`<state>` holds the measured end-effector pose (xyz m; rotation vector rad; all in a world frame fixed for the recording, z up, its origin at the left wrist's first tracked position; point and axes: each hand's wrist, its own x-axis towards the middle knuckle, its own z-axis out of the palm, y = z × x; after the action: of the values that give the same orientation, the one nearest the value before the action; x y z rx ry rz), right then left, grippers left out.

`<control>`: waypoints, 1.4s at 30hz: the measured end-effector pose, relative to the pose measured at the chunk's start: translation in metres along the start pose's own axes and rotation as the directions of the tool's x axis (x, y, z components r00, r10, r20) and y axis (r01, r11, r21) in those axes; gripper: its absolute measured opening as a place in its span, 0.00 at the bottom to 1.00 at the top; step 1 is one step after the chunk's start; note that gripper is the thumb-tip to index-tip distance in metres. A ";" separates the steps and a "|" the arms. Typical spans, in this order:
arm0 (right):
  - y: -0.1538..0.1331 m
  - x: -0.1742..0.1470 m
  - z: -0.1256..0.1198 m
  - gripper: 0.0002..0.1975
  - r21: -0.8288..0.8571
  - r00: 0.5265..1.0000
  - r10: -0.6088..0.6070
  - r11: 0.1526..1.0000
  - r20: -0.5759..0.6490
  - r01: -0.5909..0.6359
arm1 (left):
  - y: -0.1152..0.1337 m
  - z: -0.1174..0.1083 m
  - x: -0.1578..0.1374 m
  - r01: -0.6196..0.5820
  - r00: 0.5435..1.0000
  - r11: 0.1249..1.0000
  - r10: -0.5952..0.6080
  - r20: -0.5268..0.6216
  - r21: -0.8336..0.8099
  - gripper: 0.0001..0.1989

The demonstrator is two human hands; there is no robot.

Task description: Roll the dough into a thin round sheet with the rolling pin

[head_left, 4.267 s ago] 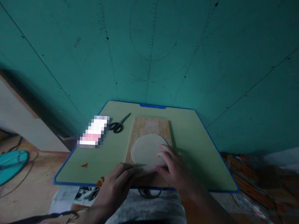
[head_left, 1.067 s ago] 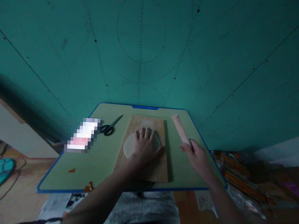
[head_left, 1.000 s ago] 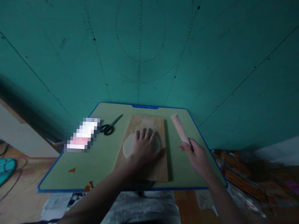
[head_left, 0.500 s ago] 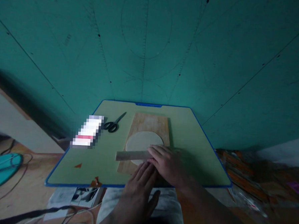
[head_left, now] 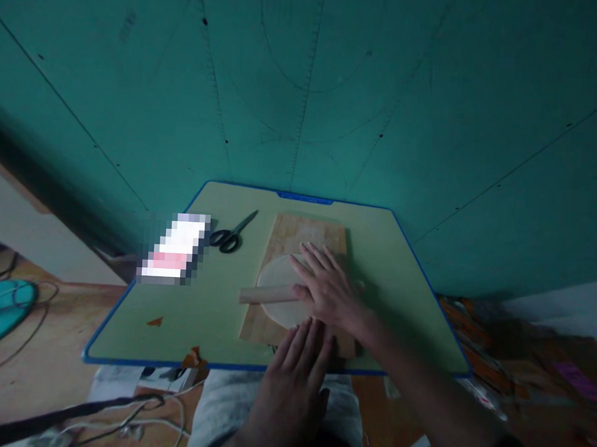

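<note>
A flat, pale round sheet of dough [head_left: 278, 272] lies on a wooden board [head_left: 303, 229]. Across it rests a plain wooden rolling pin [head_left: 267, 294], its left end jutting past the board's edge. My right hand [head_left: 328, 285] lies palm down over the pin's right part, fingers stretched forward above the dough; it hides much of that side. With fingers extended and side by side, my left hand [head_left: 299, 357] rests at the dough's near edge and the front of the board.
The board lies on a pale green table [head_left: 395, 282] with a blue rim. Black-handled scissors [head_left: 230, 236] and a pixelated phone-like object [head_left: 177, 247] are on the left. Orange scraps [head_left: 191, 358] lie near the front edge. A green wall stands behind; cables [head_left: 138, 418] run across the floor.
My right hand has slid forward over the rolling pin, and its fingers have gone from bent to stretched out. The pin sits slightly farther up the dough. The camera view has shifted.
</note>
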<state>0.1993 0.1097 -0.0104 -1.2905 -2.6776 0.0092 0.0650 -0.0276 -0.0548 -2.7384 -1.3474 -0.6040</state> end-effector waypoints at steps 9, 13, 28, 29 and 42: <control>0.022 0.047 0.004 0.32 0.022 0.994 0.105 0.994 0.040 -0.106 | 0.001 0.000 0.001 0.033 0.999 0.999 -0.033 0.021 -0.009 0.33; -0.003 0.009 -0.006 0.27 0.068 0.996 0.004 0.998 0.087 -0.010 | 0.000 0.000 0.001 0.042 0.999 0.998 -0.040 0.037 -0.047 0.33; -0.048 0.008 -0.005 0.21 0.126 0.998 -0.043 0.991 0.044 0.037 | 0.004 0.004 0.004 0.103 0.995 0.978 -0.104 0.006 -0.179 0.24; -0.047 0.015 -0.002 0.23 0.096 0.998 -0.062 0.994 0.034 0.058 | 0.004 0.004 0.003 0.092 0.996 0.981 -0.091 0.013 -0.171 0.25; -0.031 0.049 0.004 0.25 0.046 0.999 0.039 0.998 0.035 -0.041 | 0.002 0.003 0.002 0.049 0.998 0.991 -0.043 0.053 -0.125 0.31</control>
<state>0.1448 0.1282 -0.0041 -1.3416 -2.6620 0.0992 0.0688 -0.0267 -0.0564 -2.8466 -1.4352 -0.6497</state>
